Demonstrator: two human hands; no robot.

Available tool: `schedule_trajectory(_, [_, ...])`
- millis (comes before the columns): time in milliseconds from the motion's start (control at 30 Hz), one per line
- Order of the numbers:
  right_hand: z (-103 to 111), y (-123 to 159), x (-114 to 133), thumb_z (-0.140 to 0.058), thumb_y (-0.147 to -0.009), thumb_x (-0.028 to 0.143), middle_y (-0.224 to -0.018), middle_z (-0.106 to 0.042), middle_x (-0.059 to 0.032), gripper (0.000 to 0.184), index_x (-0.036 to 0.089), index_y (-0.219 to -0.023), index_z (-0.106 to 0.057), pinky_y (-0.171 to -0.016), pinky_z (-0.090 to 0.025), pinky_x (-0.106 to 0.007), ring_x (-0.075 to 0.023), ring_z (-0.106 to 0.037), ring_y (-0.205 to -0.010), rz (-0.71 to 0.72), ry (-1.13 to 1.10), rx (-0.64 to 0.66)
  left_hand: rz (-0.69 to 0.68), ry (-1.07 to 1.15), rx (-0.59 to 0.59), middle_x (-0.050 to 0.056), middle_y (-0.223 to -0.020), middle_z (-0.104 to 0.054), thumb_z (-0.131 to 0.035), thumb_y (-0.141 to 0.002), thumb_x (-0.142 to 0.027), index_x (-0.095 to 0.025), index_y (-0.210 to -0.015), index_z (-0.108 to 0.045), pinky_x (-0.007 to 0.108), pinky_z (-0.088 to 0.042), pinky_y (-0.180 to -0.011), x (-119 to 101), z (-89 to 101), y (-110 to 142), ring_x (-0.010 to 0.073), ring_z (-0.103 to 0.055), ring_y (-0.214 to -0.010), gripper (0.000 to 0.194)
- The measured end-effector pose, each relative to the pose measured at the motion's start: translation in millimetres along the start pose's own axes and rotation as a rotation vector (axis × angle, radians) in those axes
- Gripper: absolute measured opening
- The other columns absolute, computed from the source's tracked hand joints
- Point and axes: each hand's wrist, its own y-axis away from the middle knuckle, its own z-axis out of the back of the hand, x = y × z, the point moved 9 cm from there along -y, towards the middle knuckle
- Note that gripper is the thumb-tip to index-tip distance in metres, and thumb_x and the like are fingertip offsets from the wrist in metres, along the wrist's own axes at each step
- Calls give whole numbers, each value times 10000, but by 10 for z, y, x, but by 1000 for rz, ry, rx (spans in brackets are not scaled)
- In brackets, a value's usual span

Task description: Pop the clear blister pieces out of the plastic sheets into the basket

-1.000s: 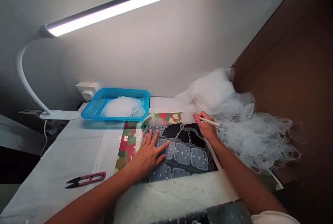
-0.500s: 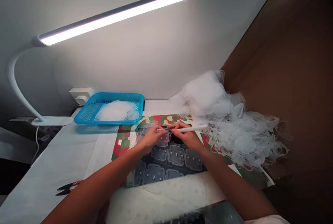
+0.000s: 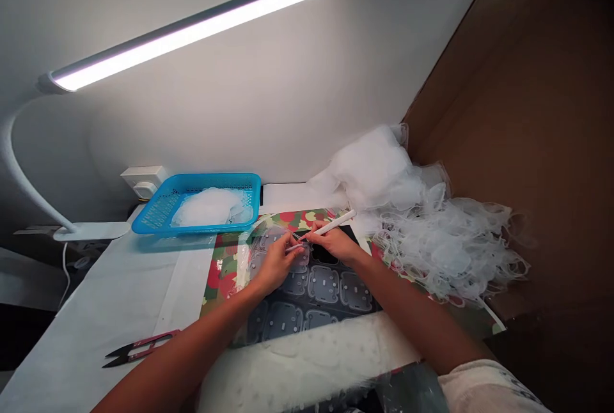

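My right hand point(image 3: 339, 247) is closed around a slim white pen-like tool point(image 3: 338, 220), whose back end slants up to the right. Its tip meets the edge of a small clear, flexible-looking piece point(image 3: 293, 248) that my left hand point(image 3: 274, 266) pinches. Both hands are close together over a dark sheet of translucent moulded pads point(image 3: 323, 285), each pad rounded and dotted with small white studs. A black gap point(image 3: 326, 254) shows in the sheet under my right hand. What sort of tip the tool has is too small to tell.
A blue basket point(image 3: 144, 224) holding clear pieces stands at the back left. Clear trimmings point(image 3: 446, 240) are heaped at right beside a cardboard wall point(image 3: 518, 144). Thread snips point(image 3: 139, 348) lie near my left forearm. A lamp point(image 3: 201, 26) hangs above; a pale roll point(image 3: 297, 362) lies in front.
The tool has swung from nearly level to a steeper slant, its back end higher and further left. My left hand has turned and dropped slightly. The whole view has shifted a little.
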Motion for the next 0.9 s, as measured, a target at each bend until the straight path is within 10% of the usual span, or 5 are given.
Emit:
schedule_trajectory(267, [366,-97,-104,-577,-801,372,-702,-624,10,243,222,-640,-473,-636,-372,-277,-176,-563,-704,1,329,-171,-52,66,-22,41,-875,-692,-540,-879,-387,-209,-876,-488,299,-500,-720,-138,147,87,214,-677,-876,185])
schedule_trajectory(400, [378,-40,142,-561,-819,349,-884,-660,-31,233,218,-644,-479,-779,-417,-317,-205,-599,-882,132,311,-270,-135,-437,-137,74,-995,-683,-470,-919,-303,-202,-1040,-608,340,-497,-747,-281,546,253,220,-642,-887,209])
schedule_trajectory(667, [-684,16,306,-583,-862,280,-900,-645,-39,213,210,-679,-499,-788,-440,-310,-185,-593,-872,378,247,69,-391,-1295,-119,97,-1344,-589,-554,-926,-313,-239,-1261,-625,462,-469,-937,-112,536,681,309,-528,-1157,351])
schedule_trajectory(900, [-800,-64,322,-606,-856,244,-850,-614,-35,224,205,-664,-498,-742,-425,-307,-179,-565,-808,402,306,81,-375,-1323,-106,124,-1396,-554,-484,-962,-324,-247,-1273,-619,476,-478,-919,-64,499,720,328,-537,-1190,348])
